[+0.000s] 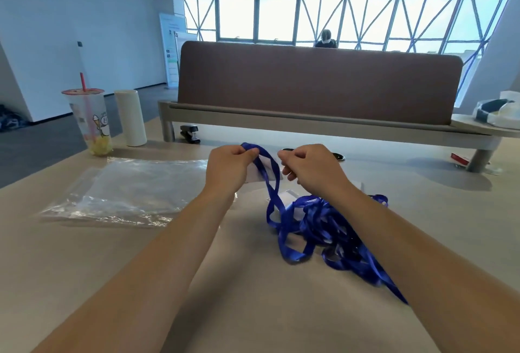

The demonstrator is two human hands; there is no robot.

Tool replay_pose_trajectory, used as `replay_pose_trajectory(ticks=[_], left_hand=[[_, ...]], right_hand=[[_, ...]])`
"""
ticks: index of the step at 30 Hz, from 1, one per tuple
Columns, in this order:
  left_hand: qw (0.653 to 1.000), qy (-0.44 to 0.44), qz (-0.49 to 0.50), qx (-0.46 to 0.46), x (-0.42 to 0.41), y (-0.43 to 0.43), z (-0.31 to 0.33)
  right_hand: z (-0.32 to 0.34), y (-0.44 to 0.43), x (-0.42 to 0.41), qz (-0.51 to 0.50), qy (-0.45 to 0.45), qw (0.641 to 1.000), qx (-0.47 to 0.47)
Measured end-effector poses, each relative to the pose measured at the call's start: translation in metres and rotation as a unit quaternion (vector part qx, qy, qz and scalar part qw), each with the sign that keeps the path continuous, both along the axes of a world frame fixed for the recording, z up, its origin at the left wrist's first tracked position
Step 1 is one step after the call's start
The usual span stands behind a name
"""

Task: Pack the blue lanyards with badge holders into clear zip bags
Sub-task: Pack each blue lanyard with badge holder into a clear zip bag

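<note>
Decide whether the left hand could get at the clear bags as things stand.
Probably yes: the clear bags lie flat just left of the left hand, with nothing between. That hand pinches a blue lanyard, though, and must let go first.

Bright daylight comes from the far windows (277, 16), which are blown out to white. The table (247, 313) is evenly lit, with soft, faint shadows. Glare glints off the clear bags (126, 192). Wide-angle distortion bends the edges, and the whole picture looks slightly soft.

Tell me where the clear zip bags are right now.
Head view: the clear zip bags lie flat on the table, left of the left hand, just nearer than the drink cup and white roll.
</note>
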State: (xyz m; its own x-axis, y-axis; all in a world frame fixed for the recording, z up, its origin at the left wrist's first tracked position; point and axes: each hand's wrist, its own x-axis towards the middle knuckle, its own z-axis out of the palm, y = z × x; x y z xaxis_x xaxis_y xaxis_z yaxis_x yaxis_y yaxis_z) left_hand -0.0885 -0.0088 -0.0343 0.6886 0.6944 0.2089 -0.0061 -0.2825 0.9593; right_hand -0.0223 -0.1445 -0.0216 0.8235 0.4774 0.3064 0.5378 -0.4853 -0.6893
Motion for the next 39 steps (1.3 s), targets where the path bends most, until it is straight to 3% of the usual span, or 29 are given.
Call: replay_pose_trajectory(ticks=[3,8,12,19,23,26,31,35,39], left_hand=[[0.999,-0.018,0.024,0.015,-0.002,-0.001,0.010],[0.996,-0.027,0.041,0.071,-0.006,-0.010,0.034],[0.994,-0.038,0.025,0.101,-0.014,-0.012,0.055],[0.989,-0.056,0.025,0.133,-0.025,-0.010,0.104],[0.990,-0.066,0.015,0.125,-0.025,-0.010,0.124],[0.991,-0.073,0.001,0.108,-0.024,-0.012,0.125],[0.993,0.019,-0.058,0.102,-0.017,-0.016,0.101],[0.994,0.064,-0.058,0.064,-0.009,-0.019,0.068],[0.996,0.066,-0.062,0.006,-0.002,-0.018,0.038]], right_hand=[[-0.001,-0.011,-0.012,-0.014,0.022,0.999,-0.039],[0.000,-0.019,-0.025,0.045,0.135,0.986,-0.082],[0.014,-0.021,-0.027,0.090,0.187,0.978,-0.032],[0.075,-0.036,-0.016,0.091,0.128,0.985,0.071],[0.111,-0.046,-0.012,0.063,0.034,0.992,0.107],[0.130,-0.053,-0.008,0.060,0.015,0.989,0.133],[0.131,-0.059,0.002,0.058,-0.045,0.997,0.028],[0.107,-0.055,0.008,0.056,-0.023,0.997,-0.057],[0.086,-0.045,0.021,0.033,0.018,0.999,-0.018]])
